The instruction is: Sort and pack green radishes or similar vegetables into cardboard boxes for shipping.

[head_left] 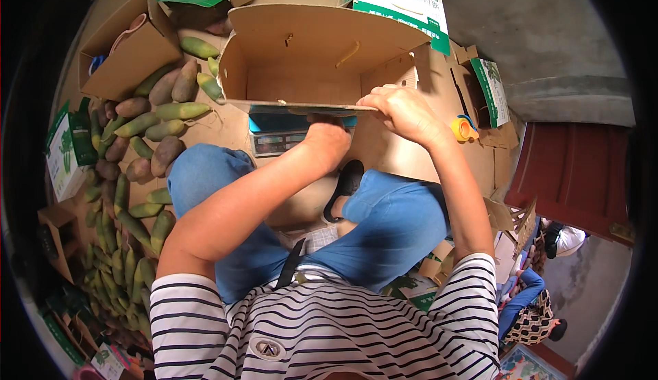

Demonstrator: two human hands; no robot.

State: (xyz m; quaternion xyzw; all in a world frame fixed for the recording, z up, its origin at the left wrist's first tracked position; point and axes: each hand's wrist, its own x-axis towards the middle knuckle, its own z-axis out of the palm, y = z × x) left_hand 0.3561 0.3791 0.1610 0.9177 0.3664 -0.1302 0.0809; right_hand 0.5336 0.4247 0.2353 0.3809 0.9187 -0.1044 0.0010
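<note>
An open cardboard box (298,82) stands in front of me, its inside bare apart from small tan scraps. My right hand (404,113) pinches the right end of the box's near edge between thumb and fingers. My left hand (327,135) reaches under that same edge near the middle; its fingers are hidden by the cardboard. Below the near edge, a blue-topped digital scale (271,144) shows in part, beside my left hand. Long green radishes (181,111) and reddish-purple radishes (166,154) lie heaped on the left.
A tilted carton (130,51) stands at the far left, with white-and-green printed boxes (401,0) at the back. On the right lie a yellow tape roll (463,130) and another carton (488,92). A dark red door (576,174) stands beyond. Another person (531,304) is at the lower right.
</note>
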